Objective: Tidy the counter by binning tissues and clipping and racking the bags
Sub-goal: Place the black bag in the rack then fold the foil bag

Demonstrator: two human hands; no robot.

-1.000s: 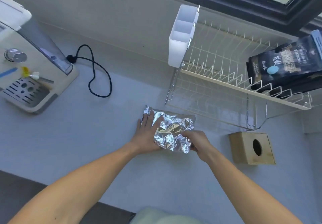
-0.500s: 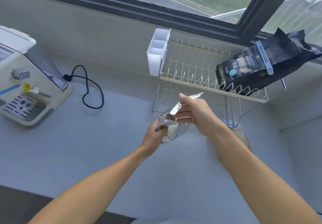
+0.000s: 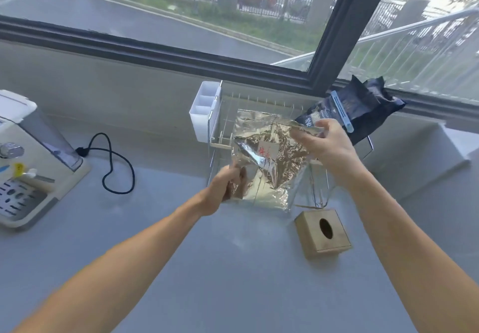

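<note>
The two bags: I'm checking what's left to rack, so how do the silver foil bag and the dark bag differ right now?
The silver foil bag is held up off the counter by the left hand and right hand; the dark bag already lies on the dish rack. The dark bag carries a blue clip; the silver foil bag shows none. Both are crinkled.

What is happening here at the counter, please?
A person holds a crinkled silver foil bag up in both hands: the left hand grips its lower left edge, the right hand its upper right corner. It has no clip on it that I can see. Behind it, a dark bag closed with a blue clip already sits on the dish rack.
</note>
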